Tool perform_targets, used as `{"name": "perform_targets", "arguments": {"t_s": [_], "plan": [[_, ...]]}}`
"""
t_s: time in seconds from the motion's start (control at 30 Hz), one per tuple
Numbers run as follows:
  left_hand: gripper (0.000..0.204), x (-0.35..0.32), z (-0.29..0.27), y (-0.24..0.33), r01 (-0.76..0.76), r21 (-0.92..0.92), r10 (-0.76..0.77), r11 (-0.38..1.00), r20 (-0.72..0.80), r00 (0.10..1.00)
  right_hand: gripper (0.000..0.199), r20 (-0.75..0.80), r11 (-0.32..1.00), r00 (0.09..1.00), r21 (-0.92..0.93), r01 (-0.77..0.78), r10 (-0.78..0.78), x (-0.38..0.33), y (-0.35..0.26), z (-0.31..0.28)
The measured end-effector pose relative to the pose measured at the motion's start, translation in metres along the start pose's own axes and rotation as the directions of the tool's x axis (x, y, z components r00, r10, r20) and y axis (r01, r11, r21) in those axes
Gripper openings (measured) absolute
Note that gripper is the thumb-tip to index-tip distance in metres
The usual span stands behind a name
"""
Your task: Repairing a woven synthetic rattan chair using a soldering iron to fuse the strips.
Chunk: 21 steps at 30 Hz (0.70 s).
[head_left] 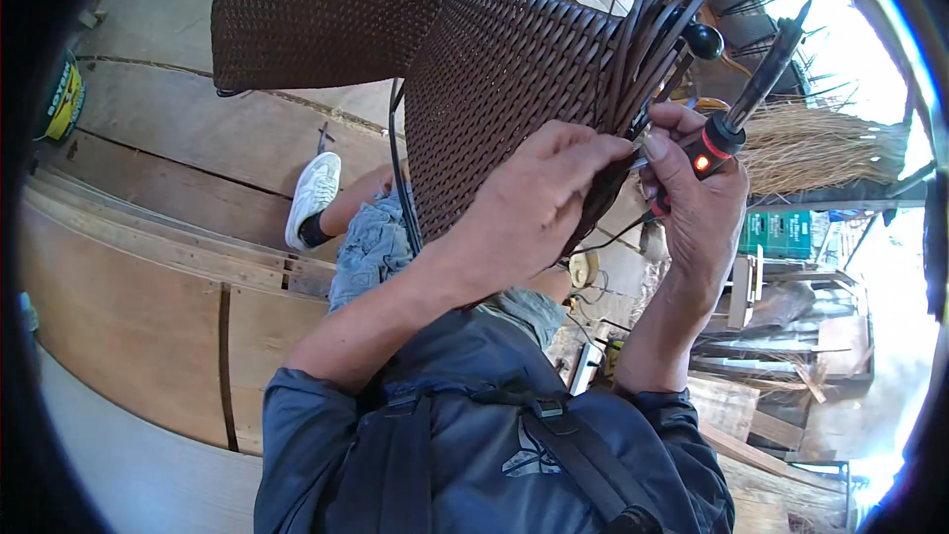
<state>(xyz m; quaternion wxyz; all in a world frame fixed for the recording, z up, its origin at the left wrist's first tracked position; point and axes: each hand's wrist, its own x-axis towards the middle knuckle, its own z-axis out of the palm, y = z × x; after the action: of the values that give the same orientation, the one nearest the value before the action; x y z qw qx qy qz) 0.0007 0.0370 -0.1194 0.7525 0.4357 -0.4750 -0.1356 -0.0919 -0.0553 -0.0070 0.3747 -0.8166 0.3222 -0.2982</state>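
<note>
A dark brown woven wicker seat (509, 79) stands in front of me, with a bundle of loose brown strands (647, 40) gathered at its right edge. My left hand (539, 193) reaches across the weave, its thumb and fingers pinched together at that edge; what lies between the fingertips is too small to make out. Wrapped in my right hand (697, 183) is a soldering iron (722, 138) with a black and red handle, a glowing light and a metal tip pointing up and right. The right thumb and forefinger meet close to the left fingertips.
A black ball-ended frame part (703, 41) sticks out beside the strands. Another person's leg with a white shoe (316, 198) is behind the seat. A straw pile (830, 143), a green box (778, 234) and wooden scraps lie at right; a bucket (64, 99) stands far left.
</note>
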Motion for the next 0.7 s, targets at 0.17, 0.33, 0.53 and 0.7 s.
{"name": "perform_targets", "arguments": {"t_s": [0.17, 0.33, 0.53, 0.7], "plan": [[0.021, 0.006, -0.015, -0.028, 0.258, -0.330, -0.310, 0.908, -0.114, 0.944, 0.029, -0.061, 0.993, 0.991, -0.001, 0.117, -0.117, 0.016, 0.015, -0.004], [0.028, 0.018, -0.024, -0.020, 0.104, -0.229, -0.113, 0.968, -0.027, 0.993, 0.035, -0.075, 0.980, 0.986, 0.119, 0.158, -0.150, 0.025, 0.030, -0.002], [0.053, 0.018, -0.012, -0.016, -0.010, -0.031, 0.012, 0.999, 0.069, 0.998, 0.035, -0.037, 0.915, 0.998, 0.399, 0.055, -0.044, 0.013, 0.039, 0.000], [0.053, 0.008, -0.005, -0.029, 0.147, -0.290, -0.124, 0.946, 0.094, 0.988, 0.032, 0.040, 0.943, 0.999, 0.332, -0.013, 0.000, 0.006, 0.040, -0.006]]}}
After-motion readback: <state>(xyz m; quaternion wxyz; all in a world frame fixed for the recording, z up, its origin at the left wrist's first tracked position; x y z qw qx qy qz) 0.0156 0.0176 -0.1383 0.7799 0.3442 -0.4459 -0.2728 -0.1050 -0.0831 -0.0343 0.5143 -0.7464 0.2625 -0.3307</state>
